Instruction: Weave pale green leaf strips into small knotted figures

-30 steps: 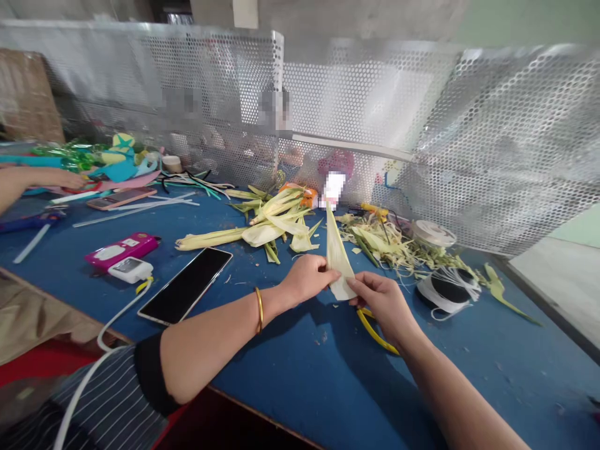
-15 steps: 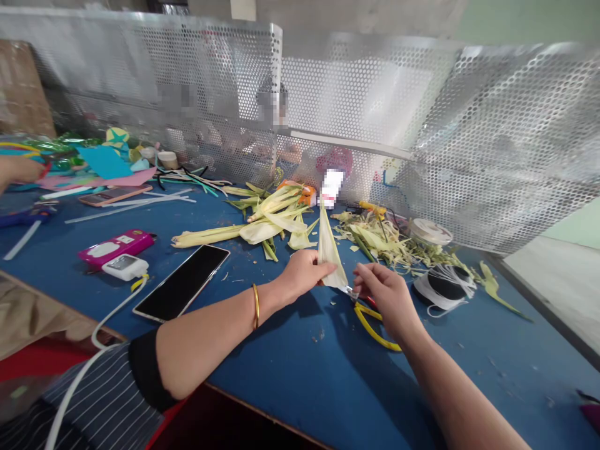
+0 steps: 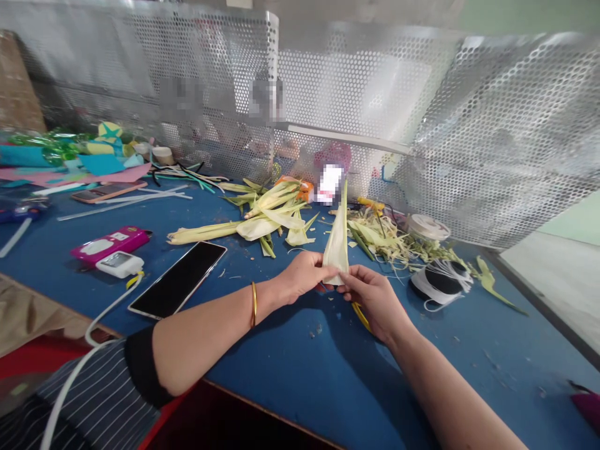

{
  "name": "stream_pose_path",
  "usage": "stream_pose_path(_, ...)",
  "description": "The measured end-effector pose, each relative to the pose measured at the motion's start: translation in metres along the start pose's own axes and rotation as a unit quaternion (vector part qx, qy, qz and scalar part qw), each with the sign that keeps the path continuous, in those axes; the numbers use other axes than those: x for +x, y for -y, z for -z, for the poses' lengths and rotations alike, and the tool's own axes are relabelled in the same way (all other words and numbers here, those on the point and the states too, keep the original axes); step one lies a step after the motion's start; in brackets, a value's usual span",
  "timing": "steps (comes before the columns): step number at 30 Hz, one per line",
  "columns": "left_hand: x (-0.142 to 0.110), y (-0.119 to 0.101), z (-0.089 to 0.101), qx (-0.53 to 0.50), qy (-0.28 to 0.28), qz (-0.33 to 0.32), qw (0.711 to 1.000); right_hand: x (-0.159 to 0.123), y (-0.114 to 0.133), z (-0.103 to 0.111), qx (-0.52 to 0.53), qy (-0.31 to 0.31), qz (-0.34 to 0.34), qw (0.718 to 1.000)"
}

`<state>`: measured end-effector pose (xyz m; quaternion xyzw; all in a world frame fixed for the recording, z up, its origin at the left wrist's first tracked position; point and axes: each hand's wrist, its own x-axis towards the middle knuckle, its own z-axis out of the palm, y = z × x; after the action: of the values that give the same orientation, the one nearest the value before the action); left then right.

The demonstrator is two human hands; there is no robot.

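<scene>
Your left hand [image 3: 304, 276] pinches the lower left edge of a pale cream-green tapering corn husk [image 3: 336, 250]; your right hand [image 3: 375, 297] grips its bottom right corner. The husk is between your hands above the blue tabletop [image 3: 290, 381], tip pointing away from you. A yellow looped handle [image 3: 360, 317] shows partly beneath your right hand. At the back left stands a small, round, whitish tub [image 3: 162, 156], and behind the yellowish-green husk bundle [image 3: 267, 215] an orange packet [image 3: 305, 190]; you cannot see inside either.
</scene>
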<state>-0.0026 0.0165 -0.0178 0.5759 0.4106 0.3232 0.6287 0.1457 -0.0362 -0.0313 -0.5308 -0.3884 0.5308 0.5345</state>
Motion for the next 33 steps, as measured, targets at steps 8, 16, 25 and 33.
stream_pose_path(8,0.0022,0.0013,0.0037,0.029,0.008,0.001,1.000,0.0008,-0.0008,0.0014,0.008,0.014,-0.012,1.000)
stream_pose_path(16,-0.0026,0.0001,-0.0008,-0.035,0.038,0.062,0.997,0.0001,-0.0023,0.0014,-0.018,0.019,0.013,1.000)
stream_pose_path(25,-0.0047,0.0007,-0.0058,-0.102,0.065,0.066,0.990,-0.0010,0.0006,0.0002,0.041,0.050,-0.007,0.998)
stream_pose_path(33,-0.0043,0.0010,-0.0060,-0.108,0.095,0.059,0.988,0.0026,-0.0010,0.0062,0.112,0.090,-0.063,0.988)
